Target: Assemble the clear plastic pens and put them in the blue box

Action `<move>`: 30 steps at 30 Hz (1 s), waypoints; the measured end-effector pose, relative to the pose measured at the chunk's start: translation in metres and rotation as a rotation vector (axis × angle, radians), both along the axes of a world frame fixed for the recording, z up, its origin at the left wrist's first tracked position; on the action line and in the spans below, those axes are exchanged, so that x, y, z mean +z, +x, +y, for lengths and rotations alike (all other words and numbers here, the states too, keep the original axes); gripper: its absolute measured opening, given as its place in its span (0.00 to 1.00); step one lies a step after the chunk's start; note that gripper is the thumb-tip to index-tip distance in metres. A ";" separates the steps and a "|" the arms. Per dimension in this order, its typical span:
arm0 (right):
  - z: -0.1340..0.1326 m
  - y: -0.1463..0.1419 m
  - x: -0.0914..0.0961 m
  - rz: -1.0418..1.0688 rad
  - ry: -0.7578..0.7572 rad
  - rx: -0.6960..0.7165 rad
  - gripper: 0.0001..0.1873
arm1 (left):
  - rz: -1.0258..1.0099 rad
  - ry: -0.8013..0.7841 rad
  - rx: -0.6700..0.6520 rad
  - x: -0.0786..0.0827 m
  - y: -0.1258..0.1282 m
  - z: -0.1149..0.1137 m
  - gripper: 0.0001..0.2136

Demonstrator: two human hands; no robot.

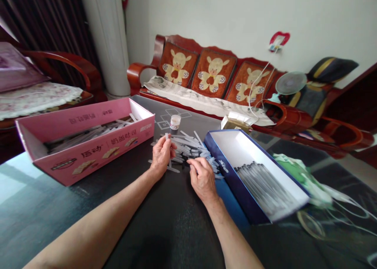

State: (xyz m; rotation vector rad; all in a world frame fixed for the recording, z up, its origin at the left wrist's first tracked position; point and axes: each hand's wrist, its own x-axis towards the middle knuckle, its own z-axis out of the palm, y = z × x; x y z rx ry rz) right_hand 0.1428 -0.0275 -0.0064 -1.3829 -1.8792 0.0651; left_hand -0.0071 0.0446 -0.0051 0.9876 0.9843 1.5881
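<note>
Left hand (161, 155) is clamping one plastic stick (166, 136); right hand (202, 178), grip unclear, is touching the loose pile (191, 147) still lying beside the part-filled box (224, 167).

Translucent plastic sticks (190, 148) lie on a glossy dark tabletop (165, 229).

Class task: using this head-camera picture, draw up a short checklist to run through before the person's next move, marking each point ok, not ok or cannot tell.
Left hand has a firm hold on the thin clear stick: ok.
Right hand is free of any held piece: cannot tell, its fingers curl at the pile's edge.
Pile of clear sticks stays away from the blue box: not ok, it reaches the box's side.
Blue box is open, with grey rods lying side by side: ok.
Pink box is open, with sticks inside: ok.
</note>
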 end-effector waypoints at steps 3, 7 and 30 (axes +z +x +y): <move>0.004 0.017 -0.002 0.034 0.073 -0.073 0.13 | -0.007 0.038 -0.013 -0.005 -0.002 0.003 0.21; 0.005 0.030 -0.001 -0.004 0.097 -0.121 0.11 | -0.048 0.047 -0.061 -0.009 -0.001 0.002 0.22; 0.014 0.031 0.011 0.289 0.070 -0.184 0.08 | -0.086 0.076 -0.169 0.001 0.001 -0.003 0.27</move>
